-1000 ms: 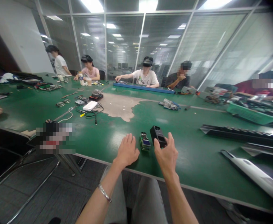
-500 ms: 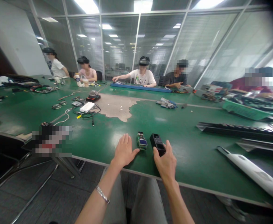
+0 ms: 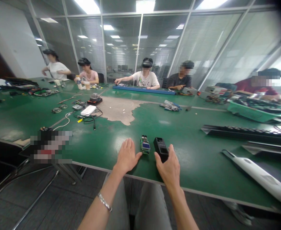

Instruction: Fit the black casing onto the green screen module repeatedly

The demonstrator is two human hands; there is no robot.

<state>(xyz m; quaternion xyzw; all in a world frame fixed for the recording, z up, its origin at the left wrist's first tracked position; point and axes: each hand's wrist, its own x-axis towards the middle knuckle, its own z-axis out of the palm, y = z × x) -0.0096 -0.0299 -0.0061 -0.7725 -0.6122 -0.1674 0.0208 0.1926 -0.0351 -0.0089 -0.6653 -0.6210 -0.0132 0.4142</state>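
Observation:
My left hand [image 3: 128, 156] lies flat on the green table, fingers stretched forward and thumb pointing right. Its thumb tip is close to a small green circuit board [image 3: 145, 145] with a dark blue display; I cannot tell whether they touch. To the right of the board is a black plastic casing [image 3: 160, 146] with openings in its upper face. My right hand [image 3: 169, 166] is open around the near end of this casing, thumb on the left side and fingers on the right. The hand partly hides the casing's near end.
On the right are a white elongated device [image 3: 257, 177], dark metal rails [image 3: 245, 132] and a green basket [image 3: 255, 111] of parts. Cables and a white box [image 3: 88, 111] lie left of centre. Several people sit across the table, one at a long blue bar [image 3: 142, 89].
My right hand has loosened around the black casing, its thumb shifting slightly left, off the casing's face. My left hand and the circuit board stay in place.

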